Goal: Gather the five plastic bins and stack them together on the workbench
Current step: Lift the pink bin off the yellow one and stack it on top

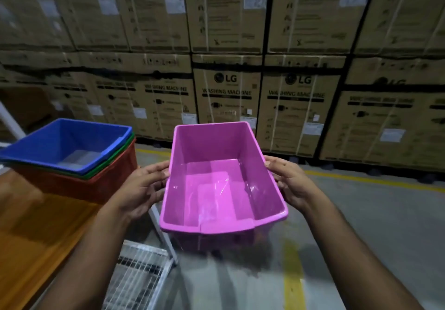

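Pink bin (224, 184) | both hands grip | cartons (226, 97): "LG WASHING MACHINE"

At the left, an orange-brown wooden workbench (36, 232) is seen, its top otherwise bare where visible. At its far corner a stack of nested bins (72, 162) is set directly on it: an orange bin (79, 186) at the bottom, a green rim (113, 160) above, and a blue bin (69, 146) on top. A grey concrete floor (361, 225) marked with yellow lines (292, 276) is seen to the right.

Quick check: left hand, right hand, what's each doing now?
Left hand: closed on the pink bin's left wall.
Right hand: closed on its right wall.
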`<state>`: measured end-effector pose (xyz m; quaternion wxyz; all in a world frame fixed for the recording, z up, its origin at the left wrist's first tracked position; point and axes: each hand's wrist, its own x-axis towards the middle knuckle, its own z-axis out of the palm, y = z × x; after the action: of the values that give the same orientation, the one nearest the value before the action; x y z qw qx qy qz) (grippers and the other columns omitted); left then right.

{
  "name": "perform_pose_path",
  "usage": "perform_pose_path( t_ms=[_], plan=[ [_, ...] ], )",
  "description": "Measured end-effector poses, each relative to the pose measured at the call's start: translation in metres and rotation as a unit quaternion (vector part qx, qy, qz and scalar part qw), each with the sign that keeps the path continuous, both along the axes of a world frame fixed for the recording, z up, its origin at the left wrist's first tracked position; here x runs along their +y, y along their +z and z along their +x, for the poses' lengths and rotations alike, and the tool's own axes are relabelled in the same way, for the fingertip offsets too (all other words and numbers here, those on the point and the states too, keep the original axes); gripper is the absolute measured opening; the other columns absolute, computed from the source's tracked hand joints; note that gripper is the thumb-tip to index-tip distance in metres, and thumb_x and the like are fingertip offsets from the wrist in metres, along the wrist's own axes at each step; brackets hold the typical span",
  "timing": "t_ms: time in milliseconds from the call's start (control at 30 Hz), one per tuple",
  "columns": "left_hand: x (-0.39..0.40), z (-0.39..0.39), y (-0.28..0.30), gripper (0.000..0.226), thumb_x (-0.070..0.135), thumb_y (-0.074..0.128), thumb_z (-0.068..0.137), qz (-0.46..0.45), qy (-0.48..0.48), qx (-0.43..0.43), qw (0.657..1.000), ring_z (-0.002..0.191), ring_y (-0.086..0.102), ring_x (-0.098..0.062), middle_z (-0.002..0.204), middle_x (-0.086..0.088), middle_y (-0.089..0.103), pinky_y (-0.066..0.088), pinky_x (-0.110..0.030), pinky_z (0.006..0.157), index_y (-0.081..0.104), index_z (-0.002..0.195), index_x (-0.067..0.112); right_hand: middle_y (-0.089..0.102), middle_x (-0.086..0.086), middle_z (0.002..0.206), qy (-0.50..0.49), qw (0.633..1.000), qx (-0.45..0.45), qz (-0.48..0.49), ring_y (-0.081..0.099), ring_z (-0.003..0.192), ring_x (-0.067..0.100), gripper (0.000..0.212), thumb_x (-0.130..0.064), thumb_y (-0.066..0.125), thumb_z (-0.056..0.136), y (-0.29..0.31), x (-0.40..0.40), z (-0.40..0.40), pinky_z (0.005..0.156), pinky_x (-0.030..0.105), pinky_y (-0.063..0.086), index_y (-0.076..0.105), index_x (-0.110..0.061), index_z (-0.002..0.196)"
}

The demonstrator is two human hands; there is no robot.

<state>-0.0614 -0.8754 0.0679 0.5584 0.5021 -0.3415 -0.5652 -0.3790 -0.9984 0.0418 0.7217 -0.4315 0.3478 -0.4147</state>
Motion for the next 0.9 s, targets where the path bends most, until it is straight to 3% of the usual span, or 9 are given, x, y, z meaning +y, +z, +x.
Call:
perform_pose_path(
  t_ms=[100,233,367,433,533,600,667,767,900],
  plan=[
    [-0.048,0.008,0.013,0.045,0.005,0.059,0.084,-0.019,0.027,-0.02,0.999,0.092,0.065,-0.02,0.115,-0.018,0.065,0.059,-0.028,0.071,0.061,0.129,0.007,0.065,0.016,0.095,0.025,0.999,0.014,-0.031,0.054,0.057,0.01,0.034,-0.007,0.063,0.09,0.012,-0.071,0.016,0.044,0.015,0.041,0.065,-0.002,0.123],
    [-0.092,0.018,0.039,0.043,0.001,0.051,0.089,-0.036,0.108,0.011,0.993,0.077,0.07,-0.01,0.114,-0.014,0.067,0.056,-0.019,0.055,0.059,0.131,0.005,0.07,0.013,0.092,0.107,0.993,0.006,-0.052,0.063,0.066,0.014,0.034,-0.01,0.064,0.089,0.044,-0.155,0.055,0.054,0.025,0.048,0.067,-0.004,0.123],
    [-0.108,0.027,0.077,0.036,-0.007,0.042,0.091,-0.065,0.188,0.006,0.98,0.041,0.059,-0.002,0.073,-0.004,0.072,0.043,-0.012,0.035,0.057,0.122,-0.001,0.071,0.01,0.085,0.179,0.982,-0.016,-0.064,0.066,0.066,0.013,0.033,-0.005,0.058,0.093,0.08,-0.211,0.107,0.055,0.023,0.057,0.063,0.003,0.125],
    [-0.104,0.04,0.096,0.048,0.0,0.057,0.078,-0.088,0.21,-0.013,0.974,0.037,0.055,0.0,0.064,0.002,0.069,0.042,-0.011,0.035,0.054,0.126,-0.002,0.071,0.001,0.065,0.219,0.973,-0.039,-0.06,0.063,0.052,0.004,0.031,-0.002,0.052,0.096,0.096,-0.224,0.14,0.044,0.016,0.05,0.059,0.008,0.124],
    [-0.093,0.081,0.108,0.08,0.011,0.08,0.056,-0.083,0.254,-0.058,0.962,0.06,0.068,-0.004,0.084,-0.001,0.075,0.054,-0.017,0.051,0.055,0.131,-0.002,0.072,0.002,0.067,0.273,0.959,-0.056,-0.052,0.063,0.051,0.003,0.034,-0.001,0.054,0.094,0.11,-0.24,0.198,0.044,0.015,0.048,0.058,0.008,0.127],
    [-0.082,0.102,0.111,0.086,0.02,0.086,0.052,-0.071,0.287,-0.072,0.953,0.079,0.071,-0.012,0.1,-0.004,0.074,0.06,-0.025,0.068,0.058,0.131,0.004,0.073,0.005,0.072,0.301,0.95,-0.057,-0.058,0.064,0.054,0.006,0.037,-0.003,0.056,0.093,0.115,-0.248,0.238,0.046,0.016,0.05,0.059,0.006,0.128],
    [-0.068,0.124,0.111,0.091,0.029,0.091,0.043,-0.068,0.332,-0.076,0.938,0.085,0.07,-0.015,0.102,-0.004,0.074,0.058,-0.028,0.073,0.062,0.127,0.007,0.071,0.002,0.066,0.349,0.934,-0.049,-0.064,0.061,0.051,0.005,0.035,-0.004,0.054,0.094,0.12,-0.246,0.278,0.045,0.016,0.05,0.06,0.007,0.127],
    [-0.052,0.149,0.117,0.081,0.028,0.091,0.043,-0.086,0.385,-0.078,0.915,0.081,0.07,-0.014,0.097,-0.003,0.075,0.058,-0.027,0.069,0.068,0.118,0.008,0.066,-0.002,0.056,0.393,0.916,-0.06,-0.054,0.06,0.047,0.004,0.032,-0.002,0.052,0.095,0.124,-0.241,0.335,0.044,0.016,0.049,0.06,0.007,0.125],
    [-0.036,0.187,0.122,0.037,0.012,0.06,0.078,-0.083,0.434,-0.09,0.893,0.08,0.066,-0.014,0.092,-0.002,0.074,0.057,-0.025,0.067,0.071,0.113,0.011,0.073,0.01,0.084,0.449,0.89,-0.05,-0.063,0.064,0.074,0.018,0.031,-0.004,0.057,0.09,0.12,-0.237,0.408,0.064,0.025,0.059,0.069,0.001,0.118]
  ],
)
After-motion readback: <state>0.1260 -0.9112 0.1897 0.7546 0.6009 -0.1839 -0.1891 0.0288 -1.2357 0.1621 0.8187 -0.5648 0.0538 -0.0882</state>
